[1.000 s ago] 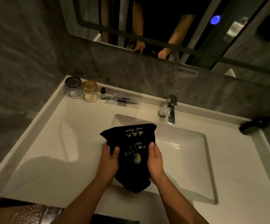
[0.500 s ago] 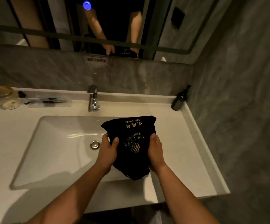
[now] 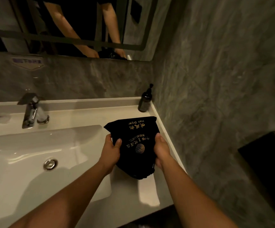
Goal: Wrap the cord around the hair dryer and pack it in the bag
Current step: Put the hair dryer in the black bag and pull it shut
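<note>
— Where has the hair dryer got to? I can't see it anywhere.

— Nor can I, not directly. There is a black bag [image 3: 134, 145] with gold lettering that reads "Hair Dryer", and it bulges as though something solid sits inside. My guess is the dryer and its cord are already in there, but the cloth hides both, so I can't say whether the cord is wound neatly.

— Who has the bag?

— The person does, with both hands. The left hand [image 3: 111, 152] is closed on the bag's left edge, thumb lying across the front. The right hand [image 3: 161, 151] is clamped on the right edge the same way. The lettering faces away from them, upside down from where they stand.

— Is it resting on anything?

— Hard to tell. It is over the right end of the white counter [image 3: 87, 112], between the sink basin [image 3: 34, 153] and the grey wall. Its lower end may touch the counter, or it may hang just above.

— So what is left?

— Little, I'd judge. The near, narrower end looks gathered, perhaps at a drawstring, though it is too dark to be sure it is closed. If not, cinching it and setting it down near the dark pump bottle [image 3: 144, 100] in the corner would finish things.
</note>
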Tool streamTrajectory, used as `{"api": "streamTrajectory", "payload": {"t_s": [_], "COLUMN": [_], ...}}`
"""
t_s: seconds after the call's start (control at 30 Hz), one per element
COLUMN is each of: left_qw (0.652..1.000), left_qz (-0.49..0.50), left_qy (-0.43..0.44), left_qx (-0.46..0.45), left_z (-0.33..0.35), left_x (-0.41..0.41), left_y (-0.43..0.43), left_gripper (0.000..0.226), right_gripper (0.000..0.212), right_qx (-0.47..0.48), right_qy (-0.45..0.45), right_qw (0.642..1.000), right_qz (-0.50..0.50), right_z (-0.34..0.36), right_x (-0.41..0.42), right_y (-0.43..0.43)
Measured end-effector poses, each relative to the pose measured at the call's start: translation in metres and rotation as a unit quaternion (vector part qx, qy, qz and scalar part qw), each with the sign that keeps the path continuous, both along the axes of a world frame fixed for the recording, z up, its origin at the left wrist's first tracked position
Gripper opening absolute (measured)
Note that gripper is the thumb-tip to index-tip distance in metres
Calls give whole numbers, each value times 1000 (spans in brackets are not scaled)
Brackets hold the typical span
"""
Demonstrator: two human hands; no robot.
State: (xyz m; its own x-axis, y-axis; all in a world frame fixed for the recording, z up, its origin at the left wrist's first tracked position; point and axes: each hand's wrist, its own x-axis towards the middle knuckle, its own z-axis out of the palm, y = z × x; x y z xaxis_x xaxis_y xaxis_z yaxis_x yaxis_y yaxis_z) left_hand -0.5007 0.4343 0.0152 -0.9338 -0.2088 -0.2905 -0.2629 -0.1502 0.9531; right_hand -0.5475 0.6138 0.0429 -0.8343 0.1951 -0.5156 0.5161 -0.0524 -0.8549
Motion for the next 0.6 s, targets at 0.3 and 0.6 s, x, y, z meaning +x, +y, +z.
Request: {"api": "streamTrajectory", "payload": {"t_s": [0.3, 0.6], "left_qw": [997, 985], "left_qz": [-16, -2], "left_qy": [-64, -125], "left_qx": [-38, -119], "left_z": [-48, -60], "left_x": [-64, -104], "left_y": [20, 41], "left_gripper": [42, 34], "right_gripper": [46, 50], "right_qx": [14, 27], "right_qy": [-62, -72], "right_qw": [993, 981], "right_qz": [-99, -177], "right_z": [-30, -44], "right_x": [-63, -76], "right_y": [17, 17]}}
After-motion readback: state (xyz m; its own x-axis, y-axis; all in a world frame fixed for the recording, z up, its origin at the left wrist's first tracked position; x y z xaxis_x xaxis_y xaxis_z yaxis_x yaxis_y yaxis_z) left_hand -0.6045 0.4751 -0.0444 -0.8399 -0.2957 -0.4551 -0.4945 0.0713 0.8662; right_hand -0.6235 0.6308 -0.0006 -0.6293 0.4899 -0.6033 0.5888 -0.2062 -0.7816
